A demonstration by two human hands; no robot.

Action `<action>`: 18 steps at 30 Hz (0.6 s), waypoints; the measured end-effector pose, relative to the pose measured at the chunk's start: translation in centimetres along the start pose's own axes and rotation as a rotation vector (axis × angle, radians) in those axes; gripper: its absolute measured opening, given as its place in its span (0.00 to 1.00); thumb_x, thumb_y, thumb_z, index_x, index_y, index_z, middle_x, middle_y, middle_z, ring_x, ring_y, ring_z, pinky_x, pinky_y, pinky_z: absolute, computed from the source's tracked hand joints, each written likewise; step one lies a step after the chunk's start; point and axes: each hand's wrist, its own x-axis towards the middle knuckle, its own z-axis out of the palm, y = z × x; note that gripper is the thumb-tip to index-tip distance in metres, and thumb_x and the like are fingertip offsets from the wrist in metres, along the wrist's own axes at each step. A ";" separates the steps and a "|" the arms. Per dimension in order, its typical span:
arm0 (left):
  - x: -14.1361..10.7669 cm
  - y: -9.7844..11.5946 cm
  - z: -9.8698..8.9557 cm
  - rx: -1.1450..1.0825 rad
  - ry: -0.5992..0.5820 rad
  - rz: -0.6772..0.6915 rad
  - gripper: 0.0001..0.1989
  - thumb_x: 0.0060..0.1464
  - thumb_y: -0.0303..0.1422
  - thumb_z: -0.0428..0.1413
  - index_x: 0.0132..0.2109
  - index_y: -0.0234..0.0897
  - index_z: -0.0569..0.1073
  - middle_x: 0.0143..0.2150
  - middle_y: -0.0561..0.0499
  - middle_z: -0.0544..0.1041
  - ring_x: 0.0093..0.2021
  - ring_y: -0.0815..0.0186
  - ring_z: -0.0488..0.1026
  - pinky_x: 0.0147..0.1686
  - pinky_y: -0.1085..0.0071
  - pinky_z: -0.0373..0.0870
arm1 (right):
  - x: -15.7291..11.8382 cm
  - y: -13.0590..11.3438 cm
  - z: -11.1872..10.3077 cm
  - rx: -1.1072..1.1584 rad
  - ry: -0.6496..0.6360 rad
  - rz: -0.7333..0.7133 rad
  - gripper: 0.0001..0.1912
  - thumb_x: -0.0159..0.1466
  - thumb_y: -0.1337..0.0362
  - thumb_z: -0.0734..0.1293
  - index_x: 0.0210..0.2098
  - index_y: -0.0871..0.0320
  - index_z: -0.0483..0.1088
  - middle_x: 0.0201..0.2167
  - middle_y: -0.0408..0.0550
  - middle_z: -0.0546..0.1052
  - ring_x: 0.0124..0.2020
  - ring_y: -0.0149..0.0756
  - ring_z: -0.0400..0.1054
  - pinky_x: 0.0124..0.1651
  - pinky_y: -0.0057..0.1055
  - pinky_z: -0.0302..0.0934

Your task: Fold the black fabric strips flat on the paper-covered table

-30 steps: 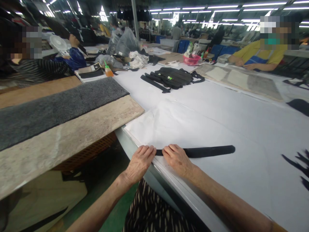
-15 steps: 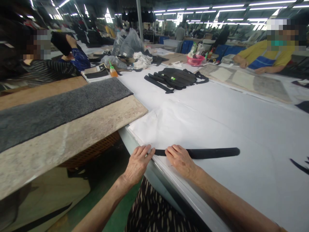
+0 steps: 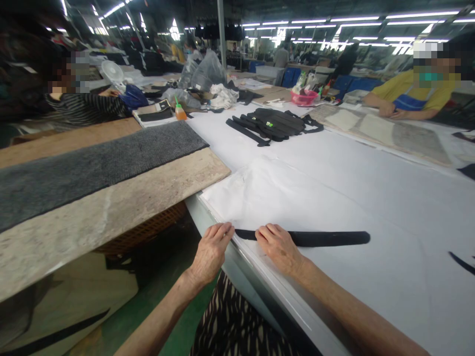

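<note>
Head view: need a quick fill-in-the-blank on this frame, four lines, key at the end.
1. The strip running from beside the left hand to beyond the right hand is coloured ____.
2. The tabletop beneath the strip is coloured ____.
3. The basket at the far side of the table is coloured ____.
4. The co-worker at the far right wears a blue apron over a top coloured ____.

Missing words: black; white; pink; yellow.

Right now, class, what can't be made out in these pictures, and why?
All in the head view:
Part of the black strip: hidden under the right hand.
Whether the left hand grips it: hidden by its fingers.
Dark piece: cut off by the right edge.
Contents of the pink basket: mostly too small and blurred.
</note>
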 end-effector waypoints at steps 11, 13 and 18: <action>-0.4 1.4 -1.0 -1.075 -0.067 -1.016 0.20 0.54 0.46 0.50 0.36 0.32 0.75 0.32 0.45 0.76 0.34 0.61 0.72 0.37 0.66 0.69 | 0.5 -0.5 -0.6 0.032 -0.005 -0.054 0.09 0.57 0.81 0.60 0.32 0.65 0.68 0.30 0.49 0.66 0.32 0.37 0.56 0.34 0.33 0.54; -0.1 1.7 -0.8 -1.189 -0.035 -1.069 0.22 0.52 0.49 0.52 0.32 0.31 0.75 0.29 0.46 0.75 0.31 0.62 0.71 0.35 0.68 0.68 | 0.8 -0.7 -0.6 0.029 0.000 -0.064 0.09 0.58 0.80 0.60 0.31 0.64 0.68 0.29 0.49 0.66 0.32 0.37 0.56 0.34 0.33 0.54; 0.3 2.0 -0.3 -1.235 -0.006 -1.075 0.23 0.50 0.50 0.53 0.29 0.32 0.74 0.26 0.47 0.73 0.29 0.64 0.68 0.34 0.69 0.66 | -0.3 -0.2 -1.0 0.015 -0.024 -0.064 0.10 0.58 0.81 0.59 0.32 0.64 0.68 0.30 0.50 0.66 0.32 0.37 0.56 0.34 0.34 0.54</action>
